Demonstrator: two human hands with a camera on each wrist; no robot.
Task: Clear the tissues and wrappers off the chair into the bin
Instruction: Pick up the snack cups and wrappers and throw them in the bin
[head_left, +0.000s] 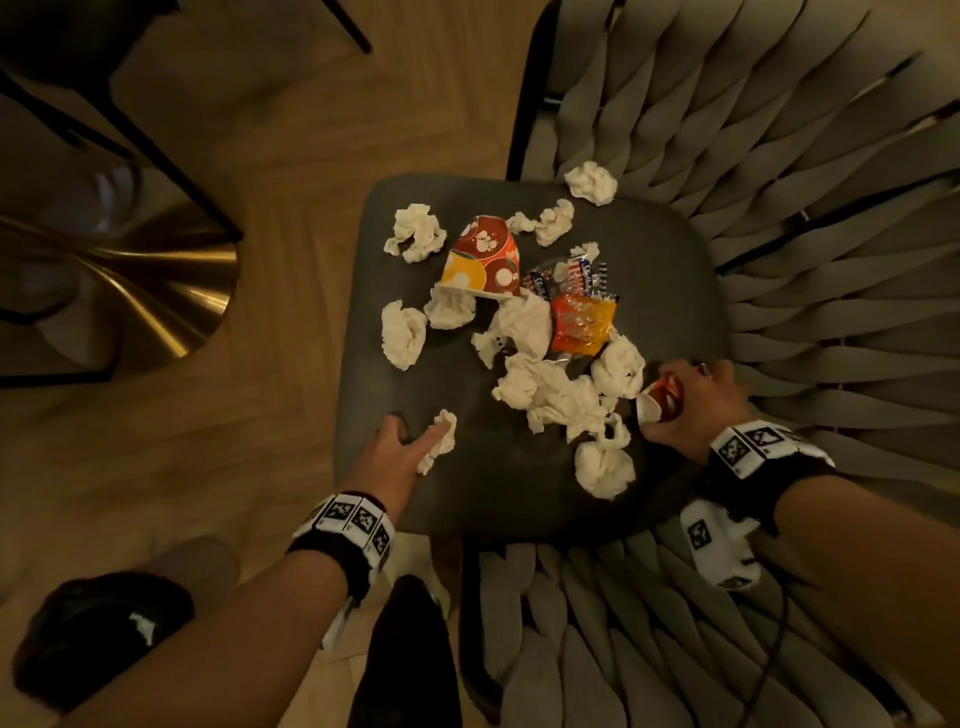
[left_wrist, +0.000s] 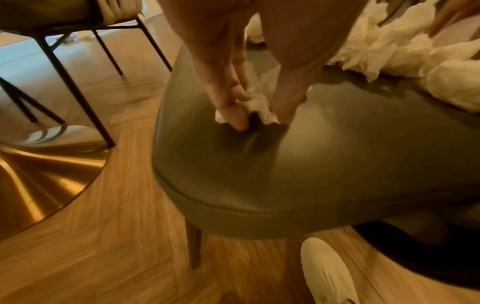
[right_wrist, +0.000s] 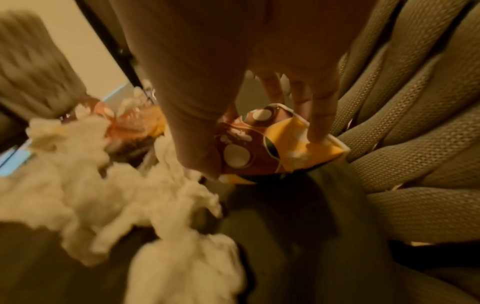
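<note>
Left hand (head_left: 393, 446) is down on the front part of the chair seat (head_left: 384, 249), pinching a small crumpled tissue (head_left: 440, 437) between thumb and fingers; in the left wrist view the fingertips (left_wrist: 237, 121) dig into the cushion with the tissue (left_wrist: 257, 105) caught between them. That puts it around 7 o'clock on the seat, a bit apart from the main mess. Right hand (head_left: 693, 402) is over at about 4 o'clock, right by the woven backrest (head_left: 810, 218), fingers curled round a crushed red and yellow paper cup (head_left: 661, 399); the right wrist view shows thumb on one side of the cup (right_wrist: 262, 148) and fingers on the other.

Rest of the stuff: a big heap of white tissues (head_left: 550, 387) in the middle of the seat, more loose balls of it toward 9 and 12 o'clock, a second squashed paper cup, red with white dots (head_left: 485, 260), at about 11, and shiny candy wrappers (head_left: 579, 296) just right of it, touching the heap.

Off the chair there's wooden floor (head_left: 291, 135), a brass table base (head_left: 156, 291) at 9 o'clock, and a white shoe (left_wrist: 330, 273) under the seat edge. Can't see any bin.
</note>
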